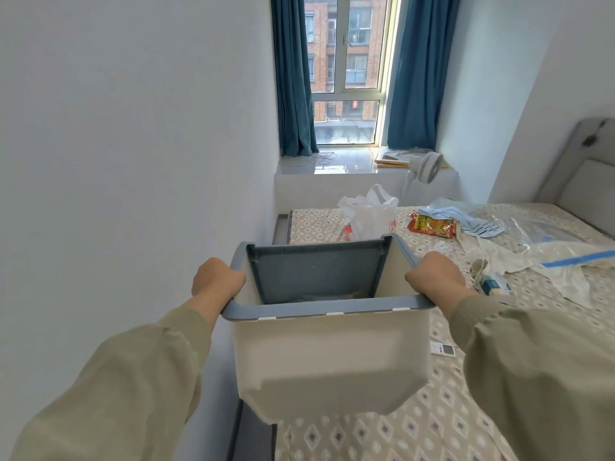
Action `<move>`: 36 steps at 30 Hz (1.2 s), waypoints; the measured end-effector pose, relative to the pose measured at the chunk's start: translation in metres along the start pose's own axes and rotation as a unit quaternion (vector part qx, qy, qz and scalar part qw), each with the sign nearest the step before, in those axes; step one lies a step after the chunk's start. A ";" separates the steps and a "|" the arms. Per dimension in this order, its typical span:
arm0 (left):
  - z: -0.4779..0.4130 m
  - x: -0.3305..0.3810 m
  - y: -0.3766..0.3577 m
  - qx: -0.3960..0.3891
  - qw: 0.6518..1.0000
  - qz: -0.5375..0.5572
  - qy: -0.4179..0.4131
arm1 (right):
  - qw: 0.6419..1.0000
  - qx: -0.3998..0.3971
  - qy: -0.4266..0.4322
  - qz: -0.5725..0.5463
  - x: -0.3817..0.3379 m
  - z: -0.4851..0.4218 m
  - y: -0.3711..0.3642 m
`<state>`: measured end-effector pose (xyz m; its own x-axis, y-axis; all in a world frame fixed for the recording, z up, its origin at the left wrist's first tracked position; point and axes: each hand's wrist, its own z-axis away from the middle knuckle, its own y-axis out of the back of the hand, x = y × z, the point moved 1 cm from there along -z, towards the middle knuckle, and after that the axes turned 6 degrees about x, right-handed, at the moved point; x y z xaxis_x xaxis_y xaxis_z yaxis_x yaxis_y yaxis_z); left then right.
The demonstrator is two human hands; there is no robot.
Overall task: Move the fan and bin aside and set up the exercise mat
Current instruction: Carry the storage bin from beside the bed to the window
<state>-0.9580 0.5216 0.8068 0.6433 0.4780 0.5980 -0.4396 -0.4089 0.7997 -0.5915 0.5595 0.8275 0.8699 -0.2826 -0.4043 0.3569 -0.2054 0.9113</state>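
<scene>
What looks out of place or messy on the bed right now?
The bed is littered: a white plastic bag, a red snack packet, crumpled clear plastic and a white remote lie loose on it. The bin looks intact.

My one head camera looks forward and down, close over the bin (329, 357) near me, facing the window (349, 61) at the far end.

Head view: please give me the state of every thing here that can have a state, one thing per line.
bin: held up by its rim, top open.
left hand: grips the bin's left rim.
right hand: grips the bin's right rim.
fan: upright by the window ledge, base hidden.
curtains: drawn apart.
plastic bag: on the bed, mouth open.
snack packet: lying flat on the bed.
</scene>
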 end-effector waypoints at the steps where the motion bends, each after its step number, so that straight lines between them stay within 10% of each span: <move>1: -0.013 -0.004 0.000 -0.002 1.000 0.000 -0.001 | 1.000 0.003 -0.005 0.000 -0.011 -0.002 -0.004; 15: -0.135 0.023 0.002 -0.014 0.998 0.002 -0.069 | 0.996 0.029 -0.073 -0.037 -0.080 -0.041 -0.040; 36: -0.196 0.156 -0.180 -0.116 0.974 -0.022 -0.194 | 0.971 0.068 -0.224 -0.046 0.015 -0.142 -0.067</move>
<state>-0.9016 0.8219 0.7667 0.8339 0.1424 0.5333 -0.5065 -0.1864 0.8418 -0.5539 0.7019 0.7711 0.5909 -0.6298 -0.5041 0.3509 -0.3620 0.8636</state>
